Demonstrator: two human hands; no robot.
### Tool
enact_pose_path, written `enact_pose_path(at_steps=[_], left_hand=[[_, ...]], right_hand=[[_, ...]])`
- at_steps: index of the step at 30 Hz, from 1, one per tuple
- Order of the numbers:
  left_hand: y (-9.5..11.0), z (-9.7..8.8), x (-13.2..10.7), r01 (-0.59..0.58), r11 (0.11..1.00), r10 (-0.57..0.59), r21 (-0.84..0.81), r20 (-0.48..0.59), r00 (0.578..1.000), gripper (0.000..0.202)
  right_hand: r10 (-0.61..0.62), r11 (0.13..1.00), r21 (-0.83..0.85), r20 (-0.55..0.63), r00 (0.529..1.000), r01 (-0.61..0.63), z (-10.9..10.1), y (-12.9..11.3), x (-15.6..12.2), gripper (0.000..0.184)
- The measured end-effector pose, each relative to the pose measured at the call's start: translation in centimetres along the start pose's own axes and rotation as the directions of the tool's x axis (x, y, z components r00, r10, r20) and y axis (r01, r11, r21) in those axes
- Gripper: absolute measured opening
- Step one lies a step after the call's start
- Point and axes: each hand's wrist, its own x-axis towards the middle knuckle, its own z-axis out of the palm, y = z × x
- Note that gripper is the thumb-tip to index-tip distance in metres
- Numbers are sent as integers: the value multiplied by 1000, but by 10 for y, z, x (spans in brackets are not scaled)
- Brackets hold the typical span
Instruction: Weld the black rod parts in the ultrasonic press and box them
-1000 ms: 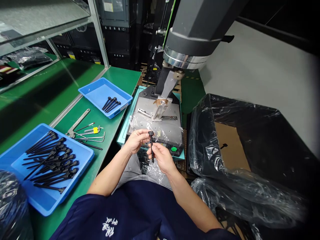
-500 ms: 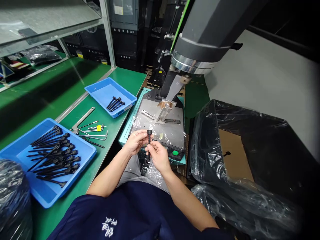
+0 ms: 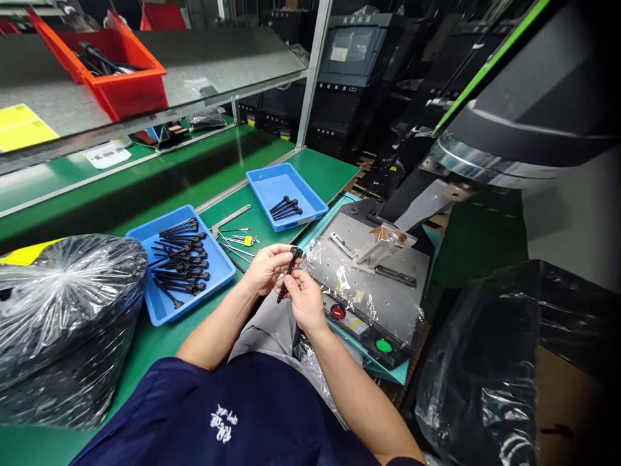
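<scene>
Held before my lap is a slim black rod with a wider head [image 3: 295,252], tilted with its head up and away from me. The fingers of my left hand [image 3: 266,268] are closed on it near the head. Lower on the shaft, my right hand [image 3: 306,301] pinches the same rod. Many similar rods [image 3: 182,262] lie in the larger blue tray [image 3: 219,262] to the left. Several more [image 3: 286,208] are in the smaller blue tray [image 3: 303,188] farther back. Right of my hands is a machine's metal plate [image 3: 334,275] with a bracket-like fixture [image 3: 381,249].
A grey machine head [image 3: 524,123] overhangs the plate. Red [image 3: 338,311] and green [image 3: 384,345] buttons are at its front. Hex keys [image 3: 240,241] lie between the trays. A stuffed plastic bag [image 3: 72,330] is at left, a plastic-lined bin [image 3: 475,369] at right, an orange bin [image 3: 129,94] on the shelf.
The view has swung left, bringing the orange bin and more of the bag into sight. The rod has gone from upright to tilted, still in both hands.
</scene>
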Motion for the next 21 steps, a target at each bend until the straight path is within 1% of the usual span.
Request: enact_pose_path(at_steps=[7,14,21], left_hand=[[0,3,-7,-22,1000,22,10,9,1000,49],[-2,8,-7,-23,1000,22,17,10,1000,53],[-4,8,-6,-22,1000,22,20,31,999,49]], right_hand=[[12,998,66,50,999,-15,0,-4,-4,26],[8,996,93,39,999,-12,-3,-5,-6,28],[7,997,80,49,999,-11,-5,-4,-7,28]])
